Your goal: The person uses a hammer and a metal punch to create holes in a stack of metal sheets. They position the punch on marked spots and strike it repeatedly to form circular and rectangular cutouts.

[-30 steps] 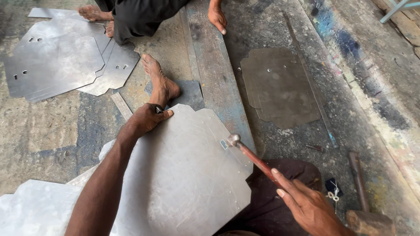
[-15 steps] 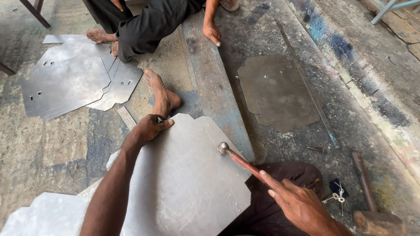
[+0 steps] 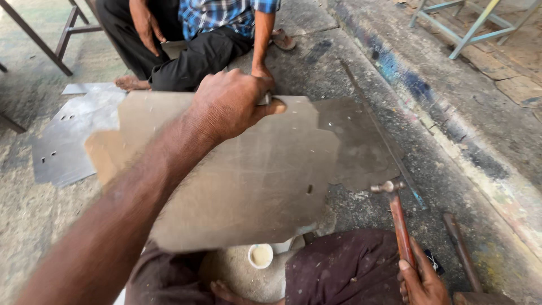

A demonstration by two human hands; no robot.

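Gripping the far edge of a large cut metal sheet (image 3: 248,181), the left hand (image 3: 231,104) had its fingers curled over the rim and its thumb pressed flat on the upper face, so the hand was clamped on the sheet. That sheet was tilted up off the floor, its far edge raised toward the camera and its near edge down by the person's lap; a small slot showed in its right part. Under the raised sheet, near its lower edge, a small white cup (image 3: 261,255) stood on the concrete floor (image 3: 485,147).

To the right, the right hand (image 3: 420,282) was closed around the reddish wooden handle of a hammer (image 3: 395,217), whose metal head pointed up and away, clear of the sheet and above a darker flat plate (image 3: 361,147) lying on the floor. Just right of that hand another wooden handle (image 3: 460,248) lay on the ground.

Beyond the sheet sat another person in a blue checked shirt (image 3: 217,14) and dark trousers, one hand (image 3: 262,73) down on the floor close to the sheet's far edge. At the left, a stack of similar grey sheets (image 3: 73,141) with punched holes lay flat. A pale metal frame (image 3: 468,22) stood at the upper right.
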